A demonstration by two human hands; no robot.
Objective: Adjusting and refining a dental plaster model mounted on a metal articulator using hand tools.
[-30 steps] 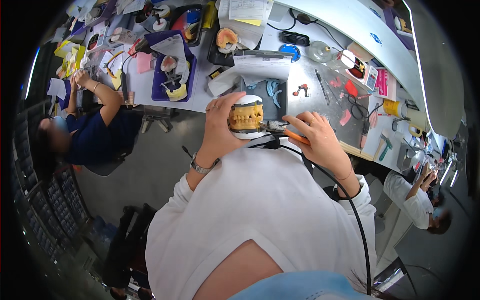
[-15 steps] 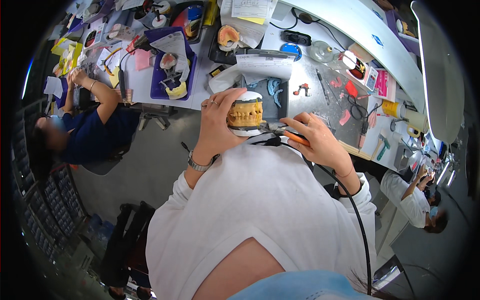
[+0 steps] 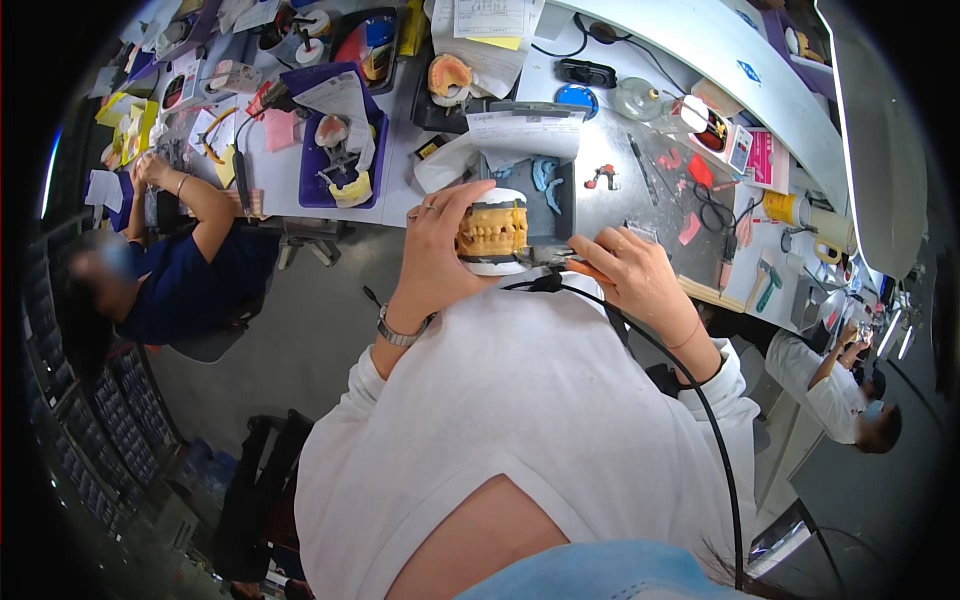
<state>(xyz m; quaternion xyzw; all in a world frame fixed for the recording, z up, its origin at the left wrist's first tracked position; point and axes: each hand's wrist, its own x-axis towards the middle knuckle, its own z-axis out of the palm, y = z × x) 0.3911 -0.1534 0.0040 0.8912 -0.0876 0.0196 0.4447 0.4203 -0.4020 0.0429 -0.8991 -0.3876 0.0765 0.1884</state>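
My left hand (image 3: 435,250) is wrapped round a dental model (image 3: 492,232), yellow-tan upper and lower teeth set between white plaster bases with dark bands. Its thumb lies below and its fingers reach over the top. From the right, my right hand (image 3: 640,275) grips a pair of pliers (image 3: 545,255) with an orange handle, mostly covered by the fingers. The metal jaws meet the model's lower right edge; what exactly they bite on is too small to make out.
Behind the model stands a grey tray (image 3: 568,205) with blue moulded pieces and a paper slip. A purple bin (image 3: 312,185) with dental casts is to the left. Right lie a metal work surface (image 3: 610,130), wax pieces and a handpiece cord. Co-workers sit on both sides.
My right hand's fingers have curled further round the pliers, hiding more of the orange handle. The jaws stay at the model's lower right, and the left hand's hold looks the same.
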